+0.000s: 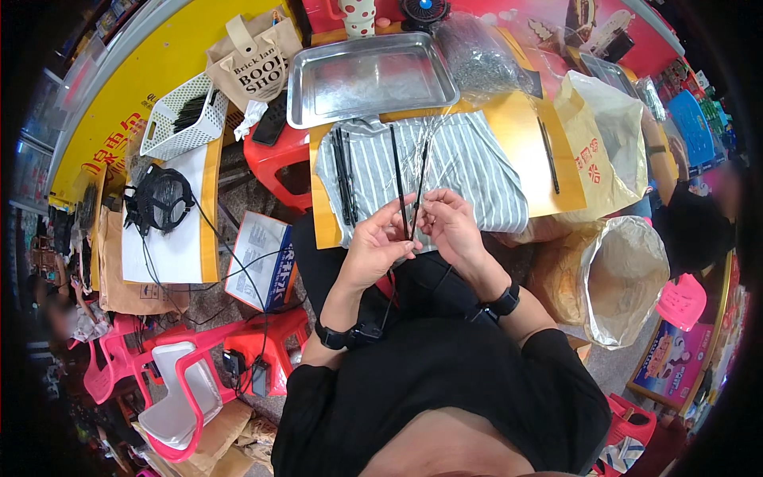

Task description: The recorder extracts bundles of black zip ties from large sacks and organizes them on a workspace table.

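In my left hand, the fingers are pinched around a thin black stick that points away from me. A second black stick leans beside it, the two meeting in a V at my fingers. My right hand is closed at the fingertips against this second stick. Clear, shiny plastic film shows around its far part. Both hands are over the near edge of a grey-and-white striped cloth. To their left, several more black sticks lie bunched on the cloth. Black straps circle both wrists.
A metal tray stands beyond the cloth, beside a heap of clear plastic bags. Another black stick lies on the yellow board. Open paper bags stand right. A white basket and a red stool are left.
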A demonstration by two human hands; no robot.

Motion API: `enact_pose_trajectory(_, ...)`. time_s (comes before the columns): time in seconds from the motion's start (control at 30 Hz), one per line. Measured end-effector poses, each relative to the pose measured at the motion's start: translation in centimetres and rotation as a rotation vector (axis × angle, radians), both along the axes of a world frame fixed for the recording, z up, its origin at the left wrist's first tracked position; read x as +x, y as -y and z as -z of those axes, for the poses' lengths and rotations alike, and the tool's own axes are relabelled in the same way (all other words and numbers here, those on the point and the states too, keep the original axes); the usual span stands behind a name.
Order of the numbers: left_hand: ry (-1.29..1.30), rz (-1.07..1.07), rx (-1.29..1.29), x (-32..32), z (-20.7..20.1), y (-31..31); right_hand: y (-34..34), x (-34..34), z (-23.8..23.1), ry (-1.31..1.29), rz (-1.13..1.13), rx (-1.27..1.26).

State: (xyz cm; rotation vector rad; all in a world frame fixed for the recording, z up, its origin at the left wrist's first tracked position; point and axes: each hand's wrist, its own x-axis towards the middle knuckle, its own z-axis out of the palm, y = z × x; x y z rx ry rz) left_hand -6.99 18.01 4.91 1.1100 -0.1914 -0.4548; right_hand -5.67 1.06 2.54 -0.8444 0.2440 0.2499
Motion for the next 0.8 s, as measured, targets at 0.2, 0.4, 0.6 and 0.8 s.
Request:
enact_pose_trajectory(0.2,0.096,-0.106,0.195,-0.2,1.1,-0.1,2.6,3.0,-3.2,0.19,-0.084,-0.339)
enact_pose_trajectory(0.4,0.151,-0.069,0.418,0.0,0.7,-0.4,5.0,5.1,-8.0,0.212,-0.377,-0.512)
enact_pose_trajectory(0.6,0.333,-0.047,0.555,0.5,1.9,-1.0,5.2,4.8,-9.2,0.151,-0.37,-0.522)
enact_pose_trajectory(0.8,-0.03,0.07,0.133,0.4,1.3,-0.6,5.4,4.9,-9.3,0.112,-0.36,-0.441)
